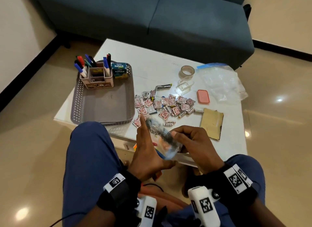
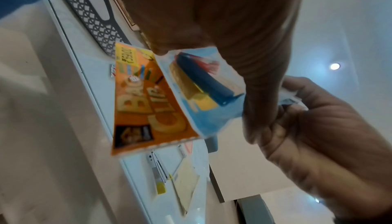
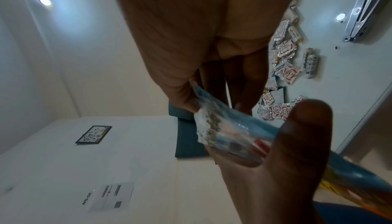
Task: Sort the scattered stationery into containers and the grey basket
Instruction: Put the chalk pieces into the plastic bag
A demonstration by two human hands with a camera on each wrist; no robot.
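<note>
Two hands are holding the pack (image 1: 162,137) over the counter's (image 1: 152,61) near edge: left hand (image 1: 145,154) thumbing it against flat fingers, right hand (image 1: 197,144) pinching its top. I'm worrying a hard tug is going to split it, scattering clips (image 2: 203,80).

On the table (image 1: 152,62), the tray (image 1: 101,106) is sitting left, carrying the pen holder (image 1: 98,81) at its far end. The sachets (image 1: 165,103) are lying right of the tray, the tape roll (image 1: 187,71) and zip bag (image 1: 222,81) behind them, the cardboard (image 1: 211,123) at their right. The left hand (image 1: 146,152) and right hand (image 1: 194,142) are holding the packet (image 1: 162,135) over the near edge.
</note>
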